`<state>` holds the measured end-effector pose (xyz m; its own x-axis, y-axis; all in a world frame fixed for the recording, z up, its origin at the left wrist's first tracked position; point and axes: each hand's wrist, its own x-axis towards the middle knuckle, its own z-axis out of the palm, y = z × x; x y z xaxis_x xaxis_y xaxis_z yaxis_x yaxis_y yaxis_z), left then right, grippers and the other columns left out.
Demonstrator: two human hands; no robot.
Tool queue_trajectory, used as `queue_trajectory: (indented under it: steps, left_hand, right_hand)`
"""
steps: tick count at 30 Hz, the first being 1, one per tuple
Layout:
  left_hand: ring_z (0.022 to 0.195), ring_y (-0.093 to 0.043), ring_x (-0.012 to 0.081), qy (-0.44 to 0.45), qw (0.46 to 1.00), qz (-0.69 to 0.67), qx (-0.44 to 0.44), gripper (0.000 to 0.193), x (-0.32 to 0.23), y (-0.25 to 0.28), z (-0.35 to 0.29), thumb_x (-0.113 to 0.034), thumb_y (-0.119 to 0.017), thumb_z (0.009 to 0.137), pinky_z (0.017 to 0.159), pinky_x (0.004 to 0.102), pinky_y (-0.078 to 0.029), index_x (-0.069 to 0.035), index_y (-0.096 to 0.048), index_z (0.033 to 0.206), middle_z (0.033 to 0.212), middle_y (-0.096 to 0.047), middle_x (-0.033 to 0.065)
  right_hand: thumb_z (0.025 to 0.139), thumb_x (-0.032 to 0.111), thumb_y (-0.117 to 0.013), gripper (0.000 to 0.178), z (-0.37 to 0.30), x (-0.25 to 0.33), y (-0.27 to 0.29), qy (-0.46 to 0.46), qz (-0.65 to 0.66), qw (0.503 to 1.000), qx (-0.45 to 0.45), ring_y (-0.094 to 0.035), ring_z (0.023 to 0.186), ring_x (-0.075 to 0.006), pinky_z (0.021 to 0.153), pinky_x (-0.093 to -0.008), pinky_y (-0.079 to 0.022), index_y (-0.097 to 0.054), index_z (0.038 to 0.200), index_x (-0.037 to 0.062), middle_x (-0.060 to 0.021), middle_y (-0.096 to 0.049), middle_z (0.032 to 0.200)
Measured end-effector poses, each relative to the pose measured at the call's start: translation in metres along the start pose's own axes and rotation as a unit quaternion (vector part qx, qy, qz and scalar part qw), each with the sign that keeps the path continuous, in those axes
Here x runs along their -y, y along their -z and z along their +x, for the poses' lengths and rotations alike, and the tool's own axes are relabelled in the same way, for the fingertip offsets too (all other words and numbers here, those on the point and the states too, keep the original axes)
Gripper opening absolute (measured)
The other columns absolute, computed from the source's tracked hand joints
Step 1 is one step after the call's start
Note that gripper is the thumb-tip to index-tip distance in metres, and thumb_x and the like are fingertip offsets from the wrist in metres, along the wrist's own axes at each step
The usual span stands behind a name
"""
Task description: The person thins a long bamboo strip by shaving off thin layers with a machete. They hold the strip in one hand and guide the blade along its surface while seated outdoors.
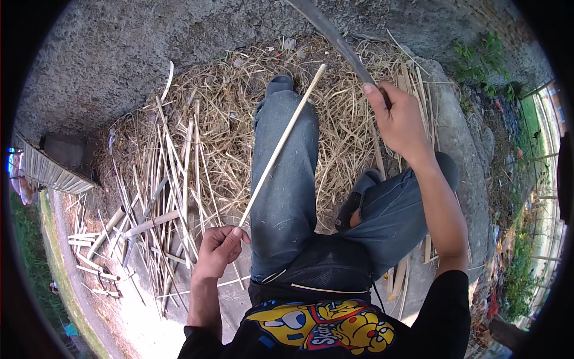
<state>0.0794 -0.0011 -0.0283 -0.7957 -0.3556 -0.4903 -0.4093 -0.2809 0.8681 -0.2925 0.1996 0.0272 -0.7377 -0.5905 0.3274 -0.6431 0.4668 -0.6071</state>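
Seated person's left hand (218, 248) grips one thin bamboo strip (281, 143) over the knee, right hand (400, 122) clasps a curved blade (335, 37), cut strips (161, 197) piled left, shavings (239, 102) around.

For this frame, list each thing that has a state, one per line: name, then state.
left hand: shut on the thin bamboo strip's near end.
thin bamboo strip: held slanted across the left knee.
right hand: shut on the long curved blade, raised.
long curved blade: held up, clear of the strip.
cut bamboo strips: lying loose on the ground.
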Motion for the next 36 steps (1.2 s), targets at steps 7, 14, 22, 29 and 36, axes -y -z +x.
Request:
queue_trajectory:
  steps: [7,14,22,29,36]
  left_hand:
    - [0.043,-0.024,0.0045,0.018,0.998,-0.059,0.034,0.037,-0.010,-0.012,0.012,-0.024,-0.052,0.108,0.043,0.0261,-0.017,0.004,-0.066,0.088,0.053,-0.035,-0.0053]
    - [0.043,-0.024,0.0045,0.020,0.996,-0.077,0.033,0.035,-0.006,-0.014,0.003,-0.024,-0.053,0.107,0.042,0.0262,-0.017,0.003,-0.066,0.088,0.053,-0.034,-0.0057]
    - [0.043,-0.024,0.0037,0.016,0.996,-0.074,0.051,0.035,-0.009,-0.026,0.016,-0.024,-0.053,0.108,0.042,0.0264,-0.015,0.002,-0.064,0.088,0.053,-0.034,-0.0063]
    - [0.043,-0.023,0.0035,0.019,0.994,-0.090,0.052,0.034,-0.012,-0.023,0.014,-0.024,-0.053,0.108,0.042,0.0262,-0.015,0.002,-0.064,0.088,0.053,-0.032,-0.0066]
    - [0.043,-0.018,0.0035,0.069,0.975,-0.186,0.097,0.034,-0.020,-0.032,0.027,-0.028,-0.051,0.108,0.041,0.0260,-0.013,-0.001,-0.062,0.090,0.055,-0.025,-0.0091]
  right_hand:
    - [0.098,0.053,-0.061,0.053,-0.050,0.039,-0.040,0.067,-0.044,0.984,0.159,-0.065,0.055,-0.0350,0.052,-0.0448,-0.049,-0.061,0.089,0.0012,-0.0161,-0.059,0.059]
    - [0.095,0.059,-0.062,0.057,-0.024,0.023,-0.017,0.107,-0.130,0.977,0.128,-0.067,0.058,-0.0373,0.052,-0.0486,-0.051,-0.061,0.091,0.0022,-0.0157,-0.059,0.057]
    - [0.097,0.062,-0.053,0.061,-0.086,0.058,-0.031,0.157,-0.104,0.945,0.267,-0.069,0.057,-0.0377,0.053,-0.0495,-0.056,-0.062,0.091,0.0020,-0.0174,-0.063,0.058]
    - [0.097,0.059,-0.056,0.057,-0.045,0.036,-0.030,0.148,-0.088,0.972,0.162,-0.068,0.057,-0.0380,0.052,-0.0487,-0.055,-0.059,0.088,0.0032,-0.0155,-0.064,0.061]
    - [0.098,0.058,-0.056,0.056,-0.092,0.065,-0.048,0.161,-0.070,0.959,0.222,-0.068,0.056,-0.0364,0.050,-0.0476,-0.054,-0.058,0.083,0.0048,-0.0150,-0.062,0.057]
